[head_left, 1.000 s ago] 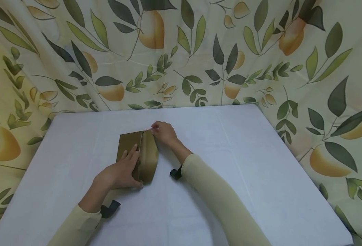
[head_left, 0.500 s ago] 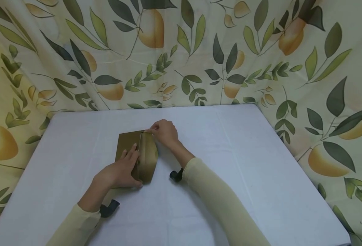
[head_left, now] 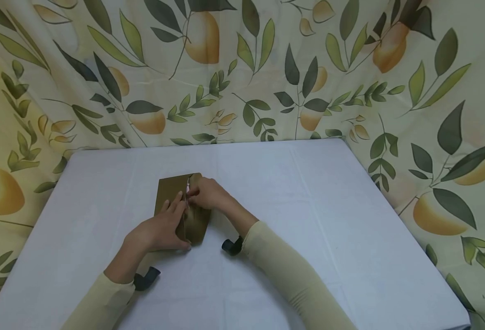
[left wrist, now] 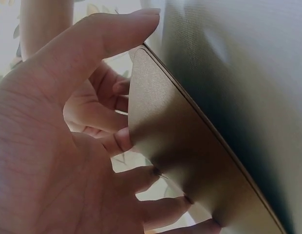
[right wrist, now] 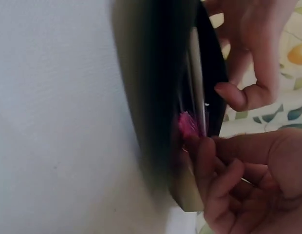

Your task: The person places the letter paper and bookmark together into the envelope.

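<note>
A flat bronze-gold case (head_left: 171, 187) lies on the white table, left of the middle. In the head view, my left hand (head_left: 157, 232) rests on it, fingers spread over the top and thumb at the near edge. The left wrist view shows those fingertips against the case's rim (left wrist: 204, 131), fairly straight. My right hand (head_left: 211, 193) is at the lengthwise opening and pinches a small thing with a bright pink part (right wrist: 189, 124) and clear, shiny film. What kind of thing it is cannot be made out. The dark inside of the case (right wrist: 212, 58) shows in the right wrist view.
A white cloth (head_left: 308, 220) covers the tabletop under both hands. Behind and beside the table hangs a curtain (head_left: 263, 68) with fruit and leaf prints. Black camera mounts (head_left: 146, 278) sit at both wrists.
My right hand has moved from the case's far end nearer and leftward along its opening, with the small thing still pinched. My left hand and the case have stayed nearly still.
</note>
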Tool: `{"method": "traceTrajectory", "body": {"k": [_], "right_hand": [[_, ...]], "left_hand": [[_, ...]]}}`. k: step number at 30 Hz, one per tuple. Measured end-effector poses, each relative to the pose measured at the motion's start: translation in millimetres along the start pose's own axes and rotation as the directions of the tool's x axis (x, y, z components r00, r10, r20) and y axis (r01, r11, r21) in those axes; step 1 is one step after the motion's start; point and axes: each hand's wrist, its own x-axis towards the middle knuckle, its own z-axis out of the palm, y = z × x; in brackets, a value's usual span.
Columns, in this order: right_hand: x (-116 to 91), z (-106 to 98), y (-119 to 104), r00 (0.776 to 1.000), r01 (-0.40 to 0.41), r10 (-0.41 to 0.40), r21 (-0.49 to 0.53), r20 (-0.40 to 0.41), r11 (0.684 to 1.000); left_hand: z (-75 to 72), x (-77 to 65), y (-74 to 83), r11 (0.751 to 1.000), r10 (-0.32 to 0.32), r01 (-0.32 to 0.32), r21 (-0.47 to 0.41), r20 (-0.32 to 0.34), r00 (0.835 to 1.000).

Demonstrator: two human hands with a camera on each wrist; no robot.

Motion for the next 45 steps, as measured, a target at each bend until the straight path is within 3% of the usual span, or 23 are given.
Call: {"method": "traceTrajectory", "body": {"k": [3, 6, 9, 12, 17, 29, 35, 45], "right_hand": [[-5.0, -4.4, 1.2, 0.995, -0.014, -0.002, 0.154, 0.104, 0.988], [-9.1, -8.9, 3.1, 0.994, -0.048, 0.024, 0.229, 0.105, 0.972], [-12.4, -12.5, 4.4, 0.994, -0.104, 0.11, 0.18, -0.026, 0.978], [-15.1, -15.3, 4.3, 0.97, -0.199, 0.211, 0.104, -0.122, 0.975], [-16.8, -15.5, 6.5, 0.957, -0.282, 0.279, -0.02, -0.072, 0.959], [-16.1, -15.1, 14.4, 0.972, -0.228, 0.226, -0.039, -0.063, 0.973], [-20.5, -24.1, 16.8, 0.979, -0.188, 0.181, -0.077, -0.09, 0.979], [-24.8, -29.4, 18.8, 0.972, -0.224, 0.212, -0.13, -0.102, 0.966]], "left_hand": [[0.2, -0.1, 0.2, 1.0, 0.003, -0.003, -0.005, -0.006, 1.0], [-0.1, -0.3, 0.5, 1.0, 0.006, -0.006, -0.003, -0.013, 1.0], [0.1, 0.3, 0.4, 1.0, 0.011, -0.011, 0.006, -0.016, 1.0], [0.7, 1.1, 0.2, 1.0, 0.014, -0.014, 0.017, -0.018, 1.0], [1.0, 1.7, 0.3, 1.0, 0.006, -0.005, 0.025, -0.015, 1.0], [4.7, 6.0, 0.3, 0.994, 0.002, 0.0, 0.112, -0.012, 1.0], [9.5, 14.1, -1.6, 0.985, 0.057, -0.048, 0.167, -0.048, 0.997], [12.3, 20.0, -4.9, 0.986, 0.124, -0.115, 0.12, -0.072, 0.99]]}}
